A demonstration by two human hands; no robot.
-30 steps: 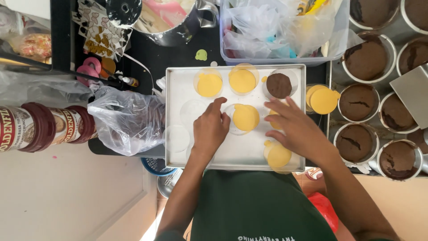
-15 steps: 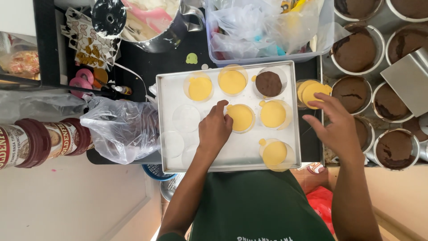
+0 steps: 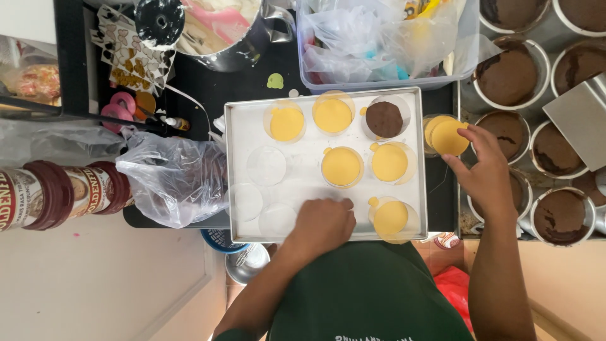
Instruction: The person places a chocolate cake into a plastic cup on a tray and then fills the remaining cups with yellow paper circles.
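A silver tray [image 3: 297, 183] holds clear round cups. Several have a yellow disc [image 3: 341, 166] inside, one holds a brown cake round [image 3: 384, 119], and three empty cups [image 3: 266, 165] stand on the tray's left side. My left hand [image 3: 322, 224] rests with curled fingers on the tray's near edge, between an empty cup and a yellow-filled cup [image 3: 390, 216]. My right hand [image 3: 489, 180] is just off the tray's right edge, its thumb and fingers closed on the top of a stack of yellow discs [image 3: 447, 136].
Round tins of chocolate cake [image 3: 508, 76] fill the right side, with a metal plate [image 3: 581, 120] over some. A crumpled plastic bag [image 3: 173, 177] and two brown-lidded jars [image 3: 57, 192] lie to the left. A clear bin of bags [image 3: 379, 38] and a metal pot [image 3: 214, 31] stand behind the tray.
My left hand has drawn back from the middle cup to the tray's near edge. My right hand left the tray and went right to the stack of yellow discs.
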